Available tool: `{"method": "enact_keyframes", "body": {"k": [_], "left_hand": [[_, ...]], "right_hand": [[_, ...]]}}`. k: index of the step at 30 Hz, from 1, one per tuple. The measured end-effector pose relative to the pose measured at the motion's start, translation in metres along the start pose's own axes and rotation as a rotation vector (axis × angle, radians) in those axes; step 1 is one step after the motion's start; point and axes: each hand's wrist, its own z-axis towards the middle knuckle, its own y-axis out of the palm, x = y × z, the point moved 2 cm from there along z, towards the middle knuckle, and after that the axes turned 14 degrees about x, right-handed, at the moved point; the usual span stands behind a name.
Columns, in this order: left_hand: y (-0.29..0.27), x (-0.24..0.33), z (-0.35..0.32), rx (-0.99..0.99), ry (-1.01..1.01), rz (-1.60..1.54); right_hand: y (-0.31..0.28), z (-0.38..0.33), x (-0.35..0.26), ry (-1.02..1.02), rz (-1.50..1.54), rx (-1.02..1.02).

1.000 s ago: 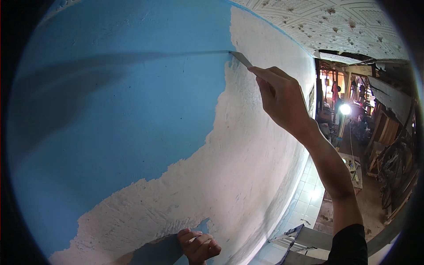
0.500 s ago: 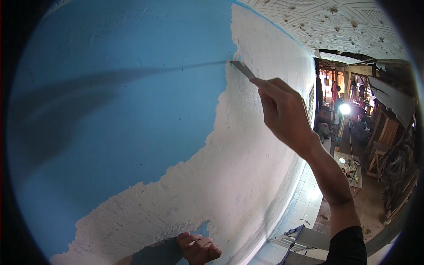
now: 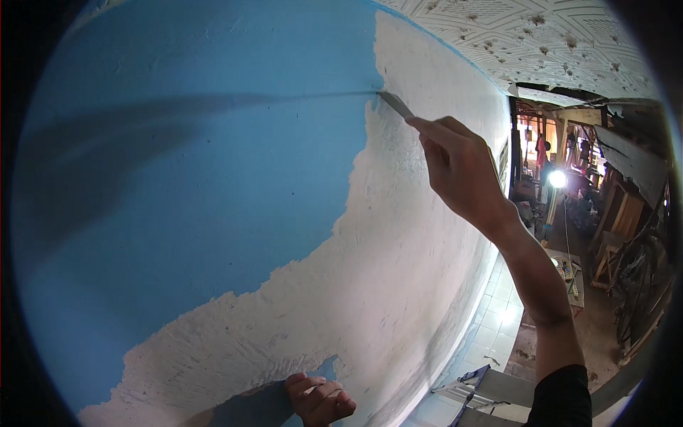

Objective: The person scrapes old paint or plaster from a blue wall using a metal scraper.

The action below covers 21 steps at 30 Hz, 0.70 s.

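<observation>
Scraper [image 3: 395, 104] blade meets the blue paint's edge on the wall [image 3: 398, 285], bare plaster open to its right. We clench our one right hand [image 3: 459, 167] on it; our left hand [image 3: 320, 400] presses the wall, fingers curled, grasping nothing.

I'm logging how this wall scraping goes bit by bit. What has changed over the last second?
The right hand has drawn back slightly down and to the right, and the scraper it grips now lies flatter, its tip still at the edge of the blue paint. The left hand stays pressed on the wall low down, and the paint edge looks unchanged.
</observation>
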Motion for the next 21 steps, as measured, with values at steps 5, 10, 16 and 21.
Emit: {"method": "enact_keyframes", "body": {"k": [5,10,16,21], "left_hand": [[-0.005,-0.001,-0.006,0.005,-0.015,0.057],[-0.002,-0.002,-0.004,0.016,0.025,0.042],[-0.002,-0.001,-0.002,-0.008,0.037,0.059],[-0.004,-0.005,0.003,0.067,0.076,0.084]], "right_hand": [[0.0,-0.005,-0.002,-0.057,0.036,-0.004],[0.002,0.007,-0.002,-0.029,0.032,-0.028],[0.001,0.014,-0.005,-0.061,-0.024,-0.04],[-0.011,-0.044,-0.026,-0.011,0.056,-0.125]]}}
